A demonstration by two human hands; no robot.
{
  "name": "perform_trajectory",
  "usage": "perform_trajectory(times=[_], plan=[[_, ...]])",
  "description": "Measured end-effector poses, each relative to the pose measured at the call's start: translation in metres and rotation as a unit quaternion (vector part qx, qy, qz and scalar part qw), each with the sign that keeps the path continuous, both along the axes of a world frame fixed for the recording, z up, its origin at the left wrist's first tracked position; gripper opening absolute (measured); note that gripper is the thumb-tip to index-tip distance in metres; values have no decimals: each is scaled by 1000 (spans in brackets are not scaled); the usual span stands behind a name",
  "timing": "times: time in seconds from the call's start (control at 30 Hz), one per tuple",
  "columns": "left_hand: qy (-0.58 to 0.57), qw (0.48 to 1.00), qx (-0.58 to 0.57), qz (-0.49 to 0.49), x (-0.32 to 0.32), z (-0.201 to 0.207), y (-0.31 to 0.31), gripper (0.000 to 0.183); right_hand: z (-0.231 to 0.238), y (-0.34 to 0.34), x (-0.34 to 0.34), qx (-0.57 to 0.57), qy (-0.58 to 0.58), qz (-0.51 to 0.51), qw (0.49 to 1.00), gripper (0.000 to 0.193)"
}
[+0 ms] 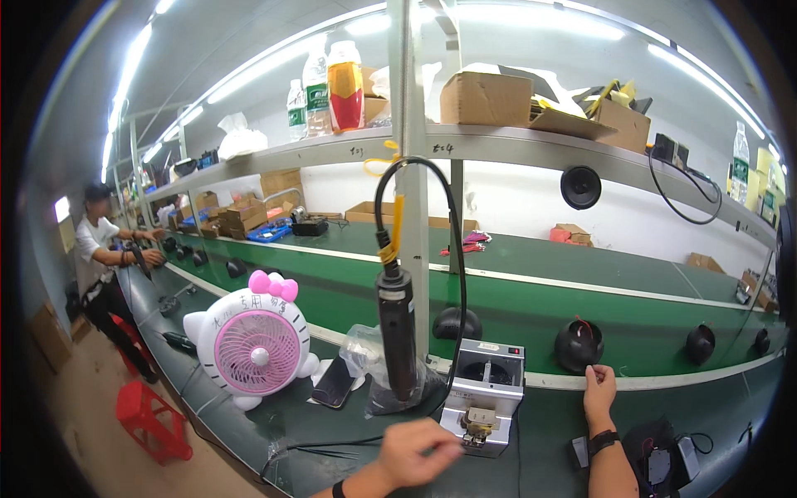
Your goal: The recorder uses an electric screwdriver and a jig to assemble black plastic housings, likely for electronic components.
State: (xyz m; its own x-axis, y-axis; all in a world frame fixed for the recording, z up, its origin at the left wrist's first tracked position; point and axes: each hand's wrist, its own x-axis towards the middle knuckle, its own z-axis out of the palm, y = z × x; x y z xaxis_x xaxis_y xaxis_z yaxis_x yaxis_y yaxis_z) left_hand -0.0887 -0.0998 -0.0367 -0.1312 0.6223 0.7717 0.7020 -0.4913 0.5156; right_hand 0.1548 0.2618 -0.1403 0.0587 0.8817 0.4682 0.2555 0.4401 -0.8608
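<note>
My right hand (599, 392) reaches to the belt's near edge, its fingertips closed together at the lower rim of a black round shell (569, 349). Thin red wires stick up from that shell. Low in the middle is my left hand (419, 452), blurred, with fingers curled in; whether anything is in them I cannot make out. Just right of it stands a small silver machine (496, 398) with a round dark opening on top and a metal mechanism at its front. A black cylindrical electric screwdriver (397, 332) hangs from a looped cable behind my left hand.
A pink and white fan (259, 353), a phone (334, 382) and clear plastic bags stand left of the screwdriver. More black shells (700, 344) sit along the green belt (515, 332). Black parts (656, 456) lie beside my right forearm. Farther left, a person (108, 257) works near a red stool (154, 422).
</note>
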Motion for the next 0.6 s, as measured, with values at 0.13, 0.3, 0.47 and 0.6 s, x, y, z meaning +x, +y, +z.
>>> perform_trajectory(times=[0.13, 0.3, 0.47, 0.6], plan=[[-240, 963, 56, 108, -8, 4, -3, 22, -4, -2, 11, 5, 42, 55, 998, 22], [-142, 986, -1, 82, 31, -6, -13, 16, 17, -37, 9, 5, 39, 124, 991, 27], [28, 994, 0, -102, 118, 9, -15, 26, 64, -77, -47, 25, -17, 245, 969, 24], [102, 967, -12, -235, 139, -37, -10, 32, 79, -55, -102, 13, -130, 315, 940, 18]])
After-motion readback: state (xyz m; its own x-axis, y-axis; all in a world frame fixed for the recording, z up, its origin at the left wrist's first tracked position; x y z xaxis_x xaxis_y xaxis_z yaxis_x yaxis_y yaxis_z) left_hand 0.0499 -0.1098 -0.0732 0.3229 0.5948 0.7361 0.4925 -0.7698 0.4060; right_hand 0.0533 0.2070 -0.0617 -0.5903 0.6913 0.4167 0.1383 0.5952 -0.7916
